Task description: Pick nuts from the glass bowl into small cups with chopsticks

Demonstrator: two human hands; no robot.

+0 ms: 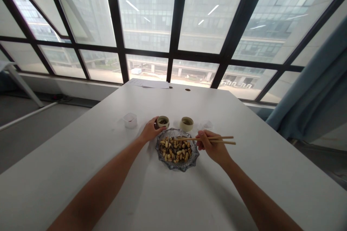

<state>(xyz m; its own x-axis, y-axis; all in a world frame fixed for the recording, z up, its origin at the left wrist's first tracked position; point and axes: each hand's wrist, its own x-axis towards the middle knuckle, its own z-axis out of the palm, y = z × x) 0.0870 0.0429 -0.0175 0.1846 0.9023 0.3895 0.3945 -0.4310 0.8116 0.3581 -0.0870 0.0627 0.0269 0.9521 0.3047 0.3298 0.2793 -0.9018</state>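
Note:
A scalloped glass plate [177,168] holds a heap of peanuts and dark-striped sunflower seeds [173,148]. My right hand [210,145] is closed around a pair of wooden chopsticks [223,140], whose tips reach over the nuts near the plate's far side. At the plate's far left edge, my left hand [151,130] grips a small cup [163,122] with dark bits inside, thumb in front and fingers at its left side. A second small cup [186,124], pale yellow-green, stands just behind the plate. Whether the chopstick tips pinch anything is too small to tell.
On the white table [151,198] a clear square plastic container [130,120] stands left of the cups, and another clear container [207,125] lies to the right. Papers [149,83] rest at the far edge. Windows rise behind; a blue curtain [311,79] hangs at right.

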